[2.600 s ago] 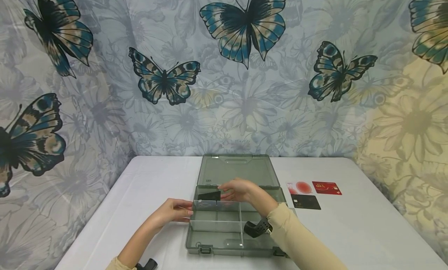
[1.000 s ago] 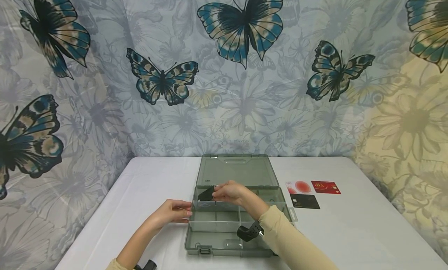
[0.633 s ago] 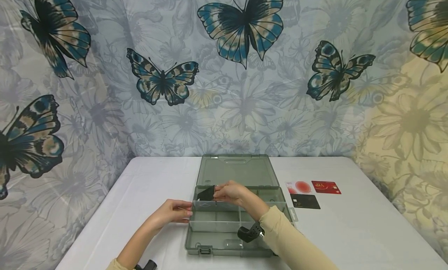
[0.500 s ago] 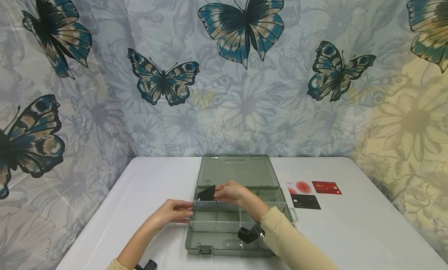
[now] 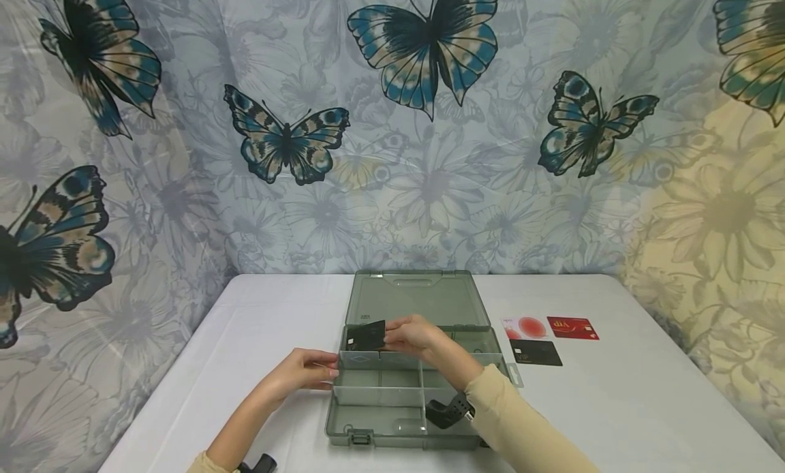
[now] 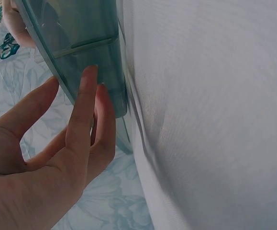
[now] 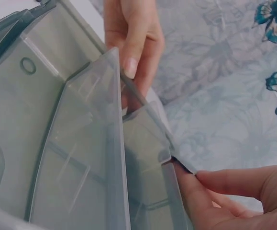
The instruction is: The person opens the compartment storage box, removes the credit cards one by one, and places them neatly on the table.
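Observation:
A translucent green compartment box (image 5: 375, 418) lies with its lid (image 5: 417, 299) folded back in the head view. In the back left compartment my right hand (image 5: 417, 337) pinches a black card (image 5: 366, 336) by its right edge, between thumb and fingers. The card stands tilted, a small chip mark facing me. In the right wrist view only a thin dark edge of the card (image 7: 183, 165) shows. My left hand (image 5: 300, 374) rests its fairly straight fingers against the box's left side; in the left wrist view its fingertips (image 6: 89, 76) lie along the outer wall.
To the right of the box, on the white table (image 5: 644, 405), lie a pink-and-white card (image 5: 525, 328), a red VIP card (image 5: 573, 328) and another black VIP card (image 5: 536, 352). Clear dividers (image 5: 377, 393) stand up inside the box. A butterfly-patterned cloth (image 5: 441, 207) hangs behind.
The black card has swung up from a dark slanted sliver to show its face and chip. My right hand has shifted slightly right. The left hand stays put.

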The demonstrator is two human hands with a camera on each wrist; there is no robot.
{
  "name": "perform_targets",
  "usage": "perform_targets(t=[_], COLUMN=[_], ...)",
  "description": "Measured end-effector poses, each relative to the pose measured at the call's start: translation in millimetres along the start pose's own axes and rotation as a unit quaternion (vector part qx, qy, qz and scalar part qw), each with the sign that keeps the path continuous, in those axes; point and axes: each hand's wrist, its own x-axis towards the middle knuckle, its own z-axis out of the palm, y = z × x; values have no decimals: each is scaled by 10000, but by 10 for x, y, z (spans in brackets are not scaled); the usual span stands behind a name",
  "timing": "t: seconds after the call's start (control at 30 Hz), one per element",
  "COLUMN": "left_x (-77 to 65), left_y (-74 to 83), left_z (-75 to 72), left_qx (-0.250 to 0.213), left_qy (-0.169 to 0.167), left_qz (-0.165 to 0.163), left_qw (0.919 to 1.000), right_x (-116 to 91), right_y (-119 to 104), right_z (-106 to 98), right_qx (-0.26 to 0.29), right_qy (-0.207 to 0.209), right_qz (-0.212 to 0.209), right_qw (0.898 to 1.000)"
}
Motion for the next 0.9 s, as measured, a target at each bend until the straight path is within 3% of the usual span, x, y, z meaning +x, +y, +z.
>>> perform_targets(t=[0.9], left_x=[1], left_y=[-2], left_z=[-1], left_qx=[-11], left_qy=[-36], left_qz=[-29], left_qw=[10000], right_x=[-233], right_y=[-60], right_z=[-434], right_qx=[22], right_qy=[-190], right_qz=[-297], right_qw=[9994])
